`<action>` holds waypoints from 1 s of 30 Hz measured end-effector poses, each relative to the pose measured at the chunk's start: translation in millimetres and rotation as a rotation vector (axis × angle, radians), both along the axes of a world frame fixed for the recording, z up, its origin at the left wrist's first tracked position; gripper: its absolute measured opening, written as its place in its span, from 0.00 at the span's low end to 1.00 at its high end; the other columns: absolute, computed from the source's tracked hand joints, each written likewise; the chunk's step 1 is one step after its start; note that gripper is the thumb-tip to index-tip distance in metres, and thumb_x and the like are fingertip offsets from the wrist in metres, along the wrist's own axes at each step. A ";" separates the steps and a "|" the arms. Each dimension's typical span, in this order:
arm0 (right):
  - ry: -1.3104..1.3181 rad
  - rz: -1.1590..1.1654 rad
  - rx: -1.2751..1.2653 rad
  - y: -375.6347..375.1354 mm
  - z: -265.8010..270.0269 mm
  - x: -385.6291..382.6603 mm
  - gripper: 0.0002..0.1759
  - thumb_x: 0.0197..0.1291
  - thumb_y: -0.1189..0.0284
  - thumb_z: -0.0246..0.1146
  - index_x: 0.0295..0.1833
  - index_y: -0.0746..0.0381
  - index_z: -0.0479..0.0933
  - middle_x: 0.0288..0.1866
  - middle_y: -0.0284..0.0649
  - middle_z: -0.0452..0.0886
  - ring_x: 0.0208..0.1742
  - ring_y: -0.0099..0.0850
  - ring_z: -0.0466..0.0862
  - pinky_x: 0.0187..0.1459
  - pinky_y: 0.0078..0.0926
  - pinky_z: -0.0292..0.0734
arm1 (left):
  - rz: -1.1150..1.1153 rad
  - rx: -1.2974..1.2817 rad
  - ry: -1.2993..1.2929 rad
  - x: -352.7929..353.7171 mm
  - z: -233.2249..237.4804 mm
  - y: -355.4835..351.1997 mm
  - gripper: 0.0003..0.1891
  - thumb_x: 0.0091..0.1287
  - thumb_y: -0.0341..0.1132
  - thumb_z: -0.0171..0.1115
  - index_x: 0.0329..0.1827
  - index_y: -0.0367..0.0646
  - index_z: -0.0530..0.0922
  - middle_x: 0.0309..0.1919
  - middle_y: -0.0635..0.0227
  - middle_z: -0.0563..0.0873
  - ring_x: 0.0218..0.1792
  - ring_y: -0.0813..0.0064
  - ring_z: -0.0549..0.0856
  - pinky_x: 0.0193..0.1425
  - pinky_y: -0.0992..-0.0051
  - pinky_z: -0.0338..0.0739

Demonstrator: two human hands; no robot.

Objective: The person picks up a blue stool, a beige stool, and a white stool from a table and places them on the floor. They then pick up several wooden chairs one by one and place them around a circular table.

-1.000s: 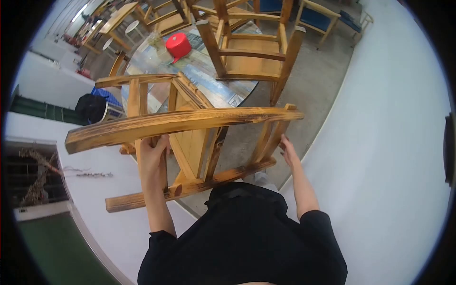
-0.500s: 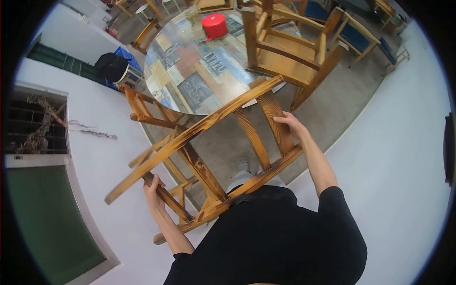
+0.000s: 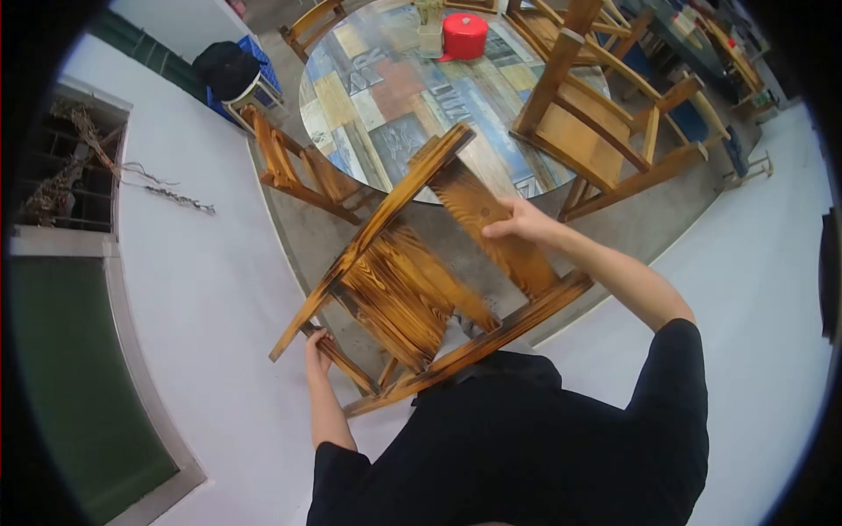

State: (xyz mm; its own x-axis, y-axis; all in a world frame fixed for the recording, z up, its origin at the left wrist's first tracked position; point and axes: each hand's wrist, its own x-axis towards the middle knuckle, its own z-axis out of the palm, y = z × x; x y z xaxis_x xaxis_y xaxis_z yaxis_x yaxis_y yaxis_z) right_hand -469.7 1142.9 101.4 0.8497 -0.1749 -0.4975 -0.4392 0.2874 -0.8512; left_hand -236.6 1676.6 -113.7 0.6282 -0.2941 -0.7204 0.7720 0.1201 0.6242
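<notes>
Lifting and turning looks like the step in hand: a scorched wooden chair [image 3: 399,285] hangs clear of the floor between two hands, tilted on a long diagonal in front of the person's black top.

At the far left, dry twigs [image 3: 132,175] trail along a white ledge. Next comes the left hand [image 3: 317,344], low at the chair's bottom left corner. Its grip is pressed closed, with the fingers wrapped right round a thin dark rail. The chair's seat boards face the camera, and its high end reaches up to the near edge of the round tabletop [image 3: 386,96] without clearly touching it. A small chair [image 3: 298,167] stands on the floor off the tabletop's left edge.

The right hand [image 3: 517,226] lies on the chair's broad upper plank. Its grip is only half closed, palm on the grain and fingers curled over the plank's far edge, so it steadies more than it clamps.

Further right, another chair [image 3: 596,131] appears to rest on the right part of the tabletop, and a red tub [image 3: 463,35] sits near the far edge.

As I judge it, any next move calls for a fuller right-hand hold, with the chair's raised end kept clear of the tabletop's near edge and of the small chair.
</notes>
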 end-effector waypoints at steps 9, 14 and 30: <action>-0.253 0.318 -0.702 158.9 -48.6 88.1 0.16 0.53 0.74 0.64 0.48 0.69 0.78 0.33 0.57 0.82 0.37 0.52 0.84 0.43 0.44 0.77 | -0.218 0.151 0.190 19.2 44.5 -71.5 0.40 0.68 0.60 0.60 0.69 0.35 0.64 0.65 0.38 0.68 0.68 0.50 0.70 0.67 0.46 0.68; -0.217 0.513 -0.945 155.8 -98.5 103.5 0.15 0.47 0.77 0.60 0.44 0.69 0.79 0.35 0.61 0.83 0.41 0.58 0.84 0.45 0.51 0.77 | -0.181 -0.350 0.364 16.9 74.2 -157.6 0.53 0.59 0.69 0.65 0.71 0.29 0.58 0.65 0.39 0.68 0.71 0.44 0.65 0.72 0.40 0.59; 0.087 0.457 -0.945 130.0 -177.9 7.1 0.16 0.52 0.71 0.63 0.49 0.61 0.79 0.34 0.51 0.85 0.43 0.52 0.85 0.44 0.49 0.79 | -0.096 -0.078 0.633 -35.2 -11.4 -225.1 0.23 0.61 0.39 0.69 0.55 0.37 0.74 0.59 0.51 0.77 0.62 0.52 0.75 0.71 0.45 0.66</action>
State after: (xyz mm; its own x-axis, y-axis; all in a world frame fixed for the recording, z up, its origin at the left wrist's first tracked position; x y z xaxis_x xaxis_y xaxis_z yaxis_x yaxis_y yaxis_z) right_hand -462.6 1272.9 -76.5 0.9005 -0.1955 -0.3885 -0.4089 -0.6849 -0.6031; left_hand -271.8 1451.5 -125.1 0.0565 -0.3944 -0.9172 0.9976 0.0589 0.0361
